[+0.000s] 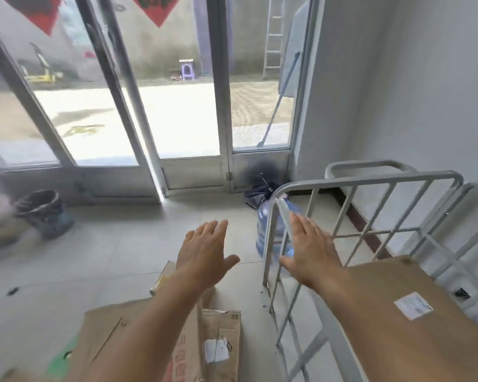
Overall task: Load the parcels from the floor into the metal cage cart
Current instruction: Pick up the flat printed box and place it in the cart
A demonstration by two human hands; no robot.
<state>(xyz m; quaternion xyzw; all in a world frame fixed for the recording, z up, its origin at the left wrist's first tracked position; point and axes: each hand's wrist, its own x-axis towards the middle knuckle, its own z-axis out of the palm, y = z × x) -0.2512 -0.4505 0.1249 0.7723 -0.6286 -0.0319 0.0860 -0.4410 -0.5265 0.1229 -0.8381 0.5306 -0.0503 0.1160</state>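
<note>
Cardboard parcels [221, 343] lie on the floor beside the metal cage cart [364, 216] while both hands, left hand [204, 252] and right hand [309, 249], hover spread wide, holding nothing.

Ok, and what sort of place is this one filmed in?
Probably a small ground-floor parcel depot or storeroom by its entrance. Glass doors open onto a sunlit yard, cardboard parcels lie on the tiled floor, and a metal cage cart already holds one box.

Both hands, left [204, 249] and right [311, 249], spread empty above floor parcels [221, 343]; one box [414, 312] lies in the cage cart [370, 188]
</note>
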